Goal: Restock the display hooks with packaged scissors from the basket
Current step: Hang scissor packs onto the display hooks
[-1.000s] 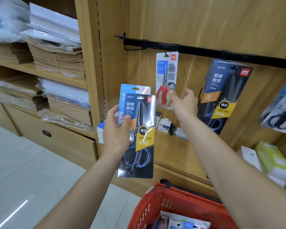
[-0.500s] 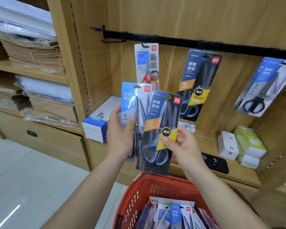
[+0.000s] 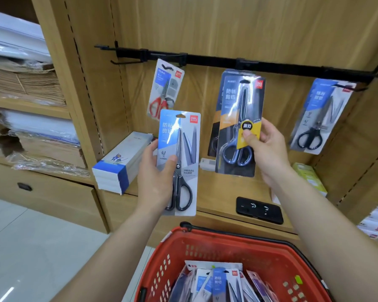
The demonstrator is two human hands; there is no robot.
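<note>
**Packaged scissors: two packs in hand, more in the red plastic basket (image 3: 271, 251)**

The right hand (image 3: 266, 149) pinches a dark-carded pack of blue-handled scissors (image 3: 236, 118), with the thumb on its yellow label and the fingers curled behind. It holds the pack upright against the matching hanging packs (image 3: 215, 122) on the middle hook. The pack's hang hole sits just under the black metal rail (image 3: 292, 67); whether the hook is through it cannot be told. The left hand (image 3: 155, 173) grips a pale blue-and-grey pack of black-handled scissors (image 3: 181, 149), thumb across the front. This pack is lower down and apart from any hook.

On the rail, a white pack of red-handled scissors (image 3: 165, 88) hangs at the left. A blue hanging pack (image 3: 321, 118) at the right seems to match the one in the left hand. A bare black hook (image 3: 123, 61) juts out at the far left end.

The job looks well short of finished. One pack is at its hook, a second waits in hand, and several more carded packs (image 3: 218, 282) stand in the basket below.
</note>
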